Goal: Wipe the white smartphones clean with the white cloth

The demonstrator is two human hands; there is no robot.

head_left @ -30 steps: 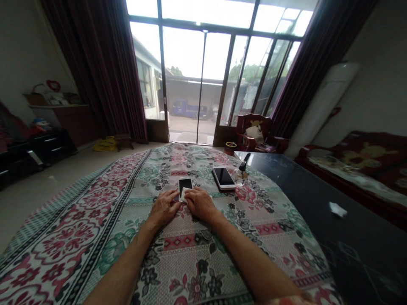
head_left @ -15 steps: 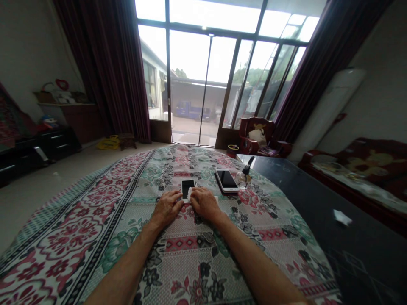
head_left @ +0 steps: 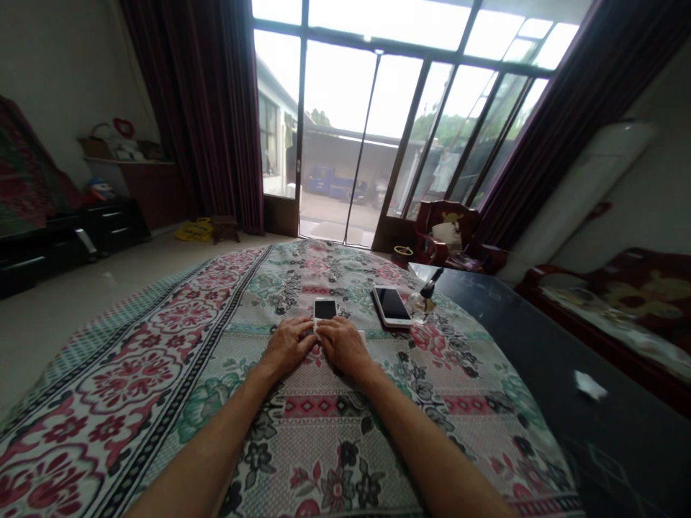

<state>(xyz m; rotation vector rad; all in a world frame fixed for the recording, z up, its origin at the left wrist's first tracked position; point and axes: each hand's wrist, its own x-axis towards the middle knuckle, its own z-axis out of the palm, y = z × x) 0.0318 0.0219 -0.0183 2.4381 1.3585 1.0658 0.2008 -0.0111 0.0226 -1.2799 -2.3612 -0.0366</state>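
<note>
A small white smartphone [head_left: 325, 310] with a dark screen lies face up on the patterned tablecloth [head_left: 318, 446]. My left hand [head_left: 288, 347] grips its lower left edge with bent fingers. Over the lower part of the phone is my right hand [head_left: 342, 344], fingers curled down; the white wipe seen under them earlier is now mostly hidden. A larger white smartphone [head_left: 392, 307] lies to the right on something dark and flat. Just beyond it stands a small clear bottle [head_left: 422, 303] with a black top.
A dark glossy table [head_left: 540, 345] adjoins on the right, bearing a crumpled white tissue [head_left: 590, 385]. Wooden chairs, one a carved armchair [head_left: 445, 230], stand behind it. Ahead are glass doors [head_left: 345, 144] between dark curtains [head_left: 199, 122]. A black cabinet [head_left: 116, 223] is at left.
My right hand has slid down and left over the phone's lower part, baring more of the screen. The left hand stays at its edge. The whole view has shifted slightly.
</note>
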